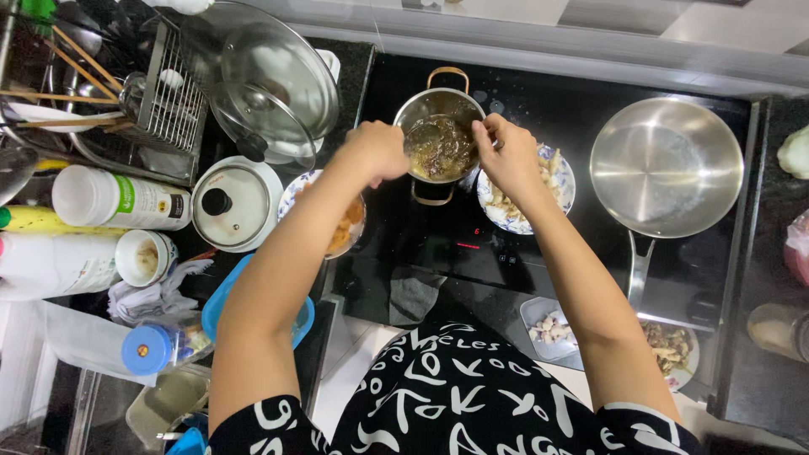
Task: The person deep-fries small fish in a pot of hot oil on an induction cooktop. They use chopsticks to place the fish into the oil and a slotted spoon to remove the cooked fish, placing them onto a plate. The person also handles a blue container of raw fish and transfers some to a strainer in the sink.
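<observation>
Pot (pixel 440 135), small, round, shiny steel with looped brass-toned handles, sits on the glossy black cooktop (pixel 539 253) and holds a dark, wet, lumpy brown mix. At far left, a wire dish rack (pixel 168 101) holds a domed glass lid (pixel 270 80); a white lidded container (pixel 232 202) stands below. Left hand (pixel 379 150) curls closed at the pot's left rim; what its grip holds cannot be told. Right hand (pixel 510 156) pinches fingers together over the right rim, above a patterned plate (pixel 552 181). Further right rests a wide, empty steel frying pan (pixel 666 164).
</observation>
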